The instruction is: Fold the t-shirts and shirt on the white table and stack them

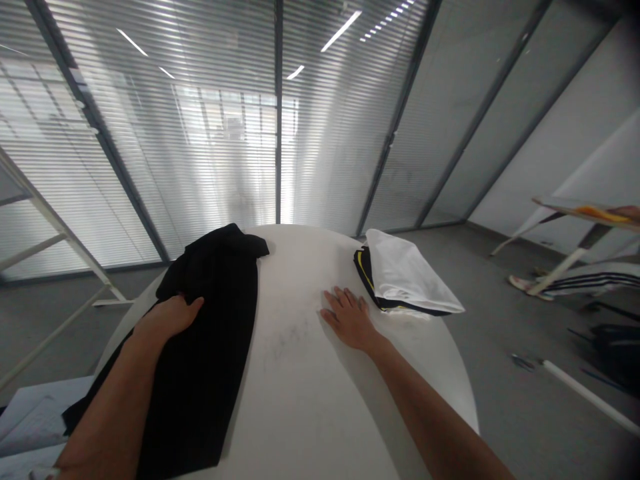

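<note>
A black garment point(215, 320) lies crumpled along the left side of a round white table point(310, 393). My left hand point(170, 317) rests on it with fingers curled into the cloth. My right hand point(347, 317) lies flat on the bare tabletop, fingers spread, just left of a folded stack point(407, 280) with a white garment on top and a black one with yellow trim beneath. The right hand's fingertips nearly touch that stack.
Glass walls with blinds stand behind the table. A white frame point(50, 233) leans at the left. At the right another table point(585, 213) stands, with a person's striped leg point(590, 280) and a white pole point(585, 393) on the grey floor.
</note>
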A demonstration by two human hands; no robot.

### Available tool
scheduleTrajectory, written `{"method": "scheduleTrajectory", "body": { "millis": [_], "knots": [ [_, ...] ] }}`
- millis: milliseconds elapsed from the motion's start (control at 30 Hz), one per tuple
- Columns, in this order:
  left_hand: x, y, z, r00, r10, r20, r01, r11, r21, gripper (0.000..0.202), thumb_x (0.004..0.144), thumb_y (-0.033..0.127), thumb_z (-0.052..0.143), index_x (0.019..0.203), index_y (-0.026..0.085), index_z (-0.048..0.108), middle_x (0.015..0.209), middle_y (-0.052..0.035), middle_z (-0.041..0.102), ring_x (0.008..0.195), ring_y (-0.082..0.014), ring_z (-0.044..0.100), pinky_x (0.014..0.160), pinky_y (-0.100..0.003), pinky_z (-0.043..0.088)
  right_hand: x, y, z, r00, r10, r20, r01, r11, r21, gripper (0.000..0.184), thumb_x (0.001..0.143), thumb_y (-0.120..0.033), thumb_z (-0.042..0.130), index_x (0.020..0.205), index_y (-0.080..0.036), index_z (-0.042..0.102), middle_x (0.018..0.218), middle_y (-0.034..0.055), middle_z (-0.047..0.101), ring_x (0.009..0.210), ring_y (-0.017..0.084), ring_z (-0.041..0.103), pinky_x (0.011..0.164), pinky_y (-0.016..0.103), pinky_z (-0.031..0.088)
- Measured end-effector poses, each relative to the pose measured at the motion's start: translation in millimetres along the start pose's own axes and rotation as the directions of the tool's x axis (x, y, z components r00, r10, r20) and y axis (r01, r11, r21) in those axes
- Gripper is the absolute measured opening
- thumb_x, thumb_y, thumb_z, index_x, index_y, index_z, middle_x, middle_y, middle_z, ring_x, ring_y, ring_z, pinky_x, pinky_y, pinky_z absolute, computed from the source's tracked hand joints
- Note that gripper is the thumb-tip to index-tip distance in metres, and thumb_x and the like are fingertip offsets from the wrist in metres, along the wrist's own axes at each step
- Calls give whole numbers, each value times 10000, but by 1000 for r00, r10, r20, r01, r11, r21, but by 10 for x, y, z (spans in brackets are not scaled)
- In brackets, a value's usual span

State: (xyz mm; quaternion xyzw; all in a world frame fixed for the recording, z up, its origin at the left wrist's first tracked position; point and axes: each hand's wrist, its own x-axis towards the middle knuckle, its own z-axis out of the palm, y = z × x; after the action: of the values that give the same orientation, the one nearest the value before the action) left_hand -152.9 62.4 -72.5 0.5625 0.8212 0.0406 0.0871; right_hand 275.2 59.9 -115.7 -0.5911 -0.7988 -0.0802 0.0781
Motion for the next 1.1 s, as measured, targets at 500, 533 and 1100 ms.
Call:
{"method": "scheduleTrajectory", "body": {
  "millis": [500, 533, 1100],
  "knots": [
    [-471, 734, -177, 928, 373, -16, -334, 809, -483, 609, 800, 288, 504, 1368, 68, 506, 1340, -179, 578, 1271, -284, 516, 1079, -399, 364, 7, 3, 3, 1000, 5, 7, -5, 1000, -14, 536, 979, -490, 317, 1453, -262, 420, 1520, 105, 384, 1383, 331, 338, 1066, 589, 293],
    [-521, 788, -201, 925, 380, -23, -324, 754, -571, 632, 793, 307, 527, 1387, 94, 493, 1323, -162, 593, 1249, -280, 536, 1063, -402, 386, 7, 1, 0, 1000, 5, 10, -4, 1000, -15, 538, 978, -492, 315, 1453, -261, 421, 1520, 106, 384, 1383, 331, 338, 1066, 588, 292],
    [-518, 668, -172, 960, 261, 101, -246, 959, -144, 673, 887, 505, 420, 1352, 19, 455, 1242, -245, 619, 1160, -353, 594, 981, -425, 425, -2, -1, -14, 1000, -2, 16, 2, 1000, -3, 542, 982, -478, 311, 1459, -243, 411, 1524, 123, 372, 1385, 336, 330, 1069, 595, 270]
  ]
}}
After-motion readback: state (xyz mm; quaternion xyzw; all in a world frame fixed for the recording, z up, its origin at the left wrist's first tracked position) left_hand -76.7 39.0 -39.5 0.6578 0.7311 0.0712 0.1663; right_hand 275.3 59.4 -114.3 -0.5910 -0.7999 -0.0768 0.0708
